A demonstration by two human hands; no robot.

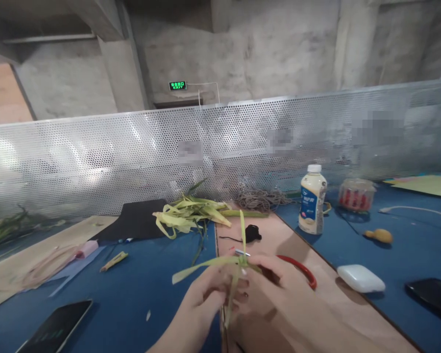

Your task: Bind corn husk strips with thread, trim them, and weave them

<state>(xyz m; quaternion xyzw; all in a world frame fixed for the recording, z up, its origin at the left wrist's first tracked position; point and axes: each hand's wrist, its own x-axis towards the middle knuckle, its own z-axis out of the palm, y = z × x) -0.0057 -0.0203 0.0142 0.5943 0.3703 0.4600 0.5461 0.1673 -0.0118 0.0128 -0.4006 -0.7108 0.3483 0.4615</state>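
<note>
Pale green corn husk strips (189, 272) cross at a small bunched middle between my two hands, one end standing up, one reaching left and one hanging down. My left hand (208, 290) pinches them from the left with its fingers curled. From the right, my right hand (284, 287) closes its fingertips on the same crossing. Behind the right hand, a red curved handle (306, 272), apparently of scissors, shows in part. A small bundle of black thread (253, 233) lies just beyond the hands.
Loose corn husks (191, 215) are heaped at the back beside grey twine (262, 199). A milk bottle (312, 203), plastic tub (356, 195), small gourd (379, 236) and white case (360, 278) stand right. Phones (57, 327) lie either side. A perforated metal screen (132, 157) closes the far edge.
</note>
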